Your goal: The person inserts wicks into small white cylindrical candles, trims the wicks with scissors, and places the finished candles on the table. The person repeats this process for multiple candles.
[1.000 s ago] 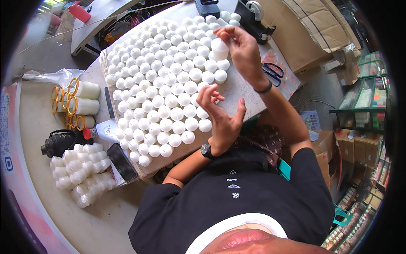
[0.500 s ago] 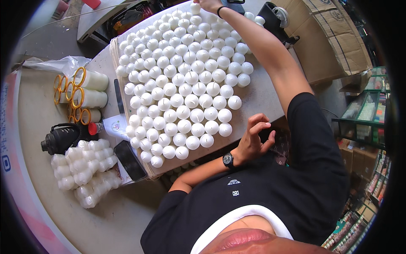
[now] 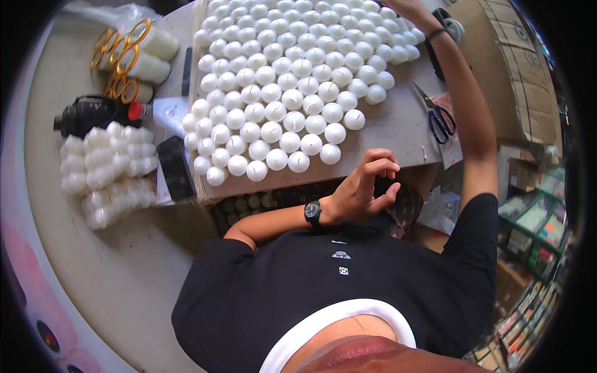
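**Ahead of the left hand (image 3: pixel 365 186): rounded white wax candles with short wicks (image 3: pixel 292 99)**

Ahead and leftward of the left hand, the candles stand close-set on a grey tabletop (image 3: pixel 392 133), extending toward the right hand (image 3: pixel 407 7). The left hand is half open, fingers curled, thumb apart, with nothing visibly held. The right hand is cut off by the view; its fingers and any hold cannot be told.

Hazards (judged): a low sweep of the right forearm (image 3: pixel 463 81) could topple the outer candles, and 1 fall might spread through close neighbours. Just beside that forearm, scissors with dark-blue looped handles (image 3: pixel 442 124) could be knocked off the table if brushed.

Markings: below the left hand, a black T-shirt (image 3: pixel 292 280) bears small pale emblems (image 3: pixel 341 255). Right of the right hand, a brown cardboard carton (image 3: pixel 497 68) carries dark print. Left of both hands, a white paper sheet (image 3: pixel 166 115) shows an indistinct coloured emblem.
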Motion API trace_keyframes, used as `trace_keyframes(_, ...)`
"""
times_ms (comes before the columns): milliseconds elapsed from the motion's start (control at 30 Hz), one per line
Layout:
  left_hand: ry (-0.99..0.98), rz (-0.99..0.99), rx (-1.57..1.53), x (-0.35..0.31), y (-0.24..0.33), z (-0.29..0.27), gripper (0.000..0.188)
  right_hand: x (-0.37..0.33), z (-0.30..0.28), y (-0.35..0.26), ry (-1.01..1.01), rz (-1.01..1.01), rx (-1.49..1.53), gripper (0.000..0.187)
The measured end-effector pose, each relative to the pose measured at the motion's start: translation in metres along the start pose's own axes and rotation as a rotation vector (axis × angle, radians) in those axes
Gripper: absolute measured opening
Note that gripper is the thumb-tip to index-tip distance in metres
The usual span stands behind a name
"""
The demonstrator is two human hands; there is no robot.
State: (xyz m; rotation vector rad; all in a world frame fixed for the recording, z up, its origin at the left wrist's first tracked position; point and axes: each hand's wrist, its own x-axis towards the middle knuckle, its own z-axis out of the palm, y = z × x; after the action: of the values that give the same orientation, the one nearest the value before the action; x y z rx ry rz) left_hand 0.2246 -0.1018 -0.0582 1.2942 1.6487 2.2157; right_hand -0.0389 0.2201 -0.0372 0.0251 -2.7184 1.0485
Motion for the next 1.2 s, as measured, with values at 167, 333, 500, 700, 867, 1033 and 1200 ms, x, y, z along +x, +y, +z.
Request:
trace_keyframes(167, 0.114, -0.156, 0.351, 0.006, 0.039, -0.08, 0.044, -0.081, -0.009, -0.02, -0.253, 0.023, 0.135, 0.032)
trace_keyframes(333, 0.208, -0.679, 1.436, 0.007, 0.072, -0.227, 0.03, -0.146, -0.016, -0.044, -0.26, -0.017, 0.18, 0.031)
trace_keyframes(500, 0.125, -1.205, 1.571, -0.048, 0.093, -0.29, 0.029, -0.191, -0.024, -0.058, -0.232, 0.069, 0.178, 0.029)
trace_keyframes(700, 0.231, -1.206, 1.472, -0.094, 0.088, -0.264, 0.026, -0.227, -0.033, -0.055, -0.231, 0.209, 0.243, 0.029)
trace_keyframes(867, 0.407, -1.04, 1.551, -0.091, 0.078, -0.25, 0.017, -0.24, -0.033, -0.059, -0.212, 0.207, 0.252, 0.026)
trace_keyframes(1033, 0.349, -0.871, 1.574, -0.086, 0.069, -0.258, 0.014, -0.25, -0.03, -0.064, -0.17, 0.163, 0.223, 0.024)
trace_keyframes(1200, 0.383, -0.855, 1.535, -0.092, 0.068, -0.27, 0.015, -0.261, -0.031, -0.064, -0.152, 0.187, 0.235, 0.024)
